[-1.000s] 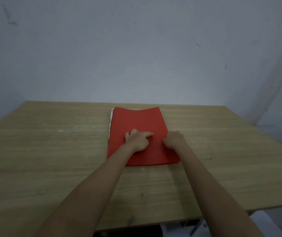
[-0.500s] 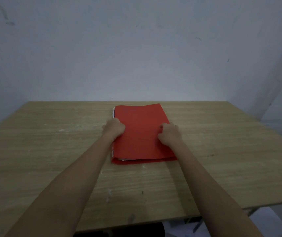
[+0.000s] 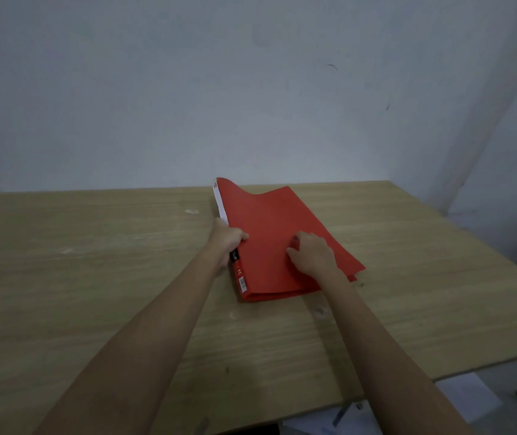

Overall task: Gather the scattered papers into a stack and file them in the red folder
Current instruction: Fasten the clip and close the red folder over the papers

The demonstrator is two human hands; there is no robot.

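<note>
The thin red folder (image 3: 282, 243) lies closed near the middle of the table, a little toward its far side, with its spine edge to the left and its long sides running away from the person at a slant. Its far left corner curls up off the surface, and a narrow white strip (image 3: 220, 204) shows along that lifted edge; whether this is paper or part of the spine cannot be told. Lower on the spine a black and red label (image 3: 238, 271) bears pale lettering. The left hand (image 3: 229, 238) grips the spine edge about midway along, fingers wrapped under it and the thumb lying on the cover. The right hand (image 3: 312, 257) rests on top of the cover toward its near right part, fingers bent with their tips against the red surface; whether they pinch anything cannot be told. The light wooden table top (image 3: 94, 293) carries a few pale scuffs. Behind it rises a plain grey-blue wall (image 3: 188, 105). Under the near right edge, white sheets (image 3: 467, 400) lie on the floor beside a grey metal table leg (image 3: 341, 412).
</note>
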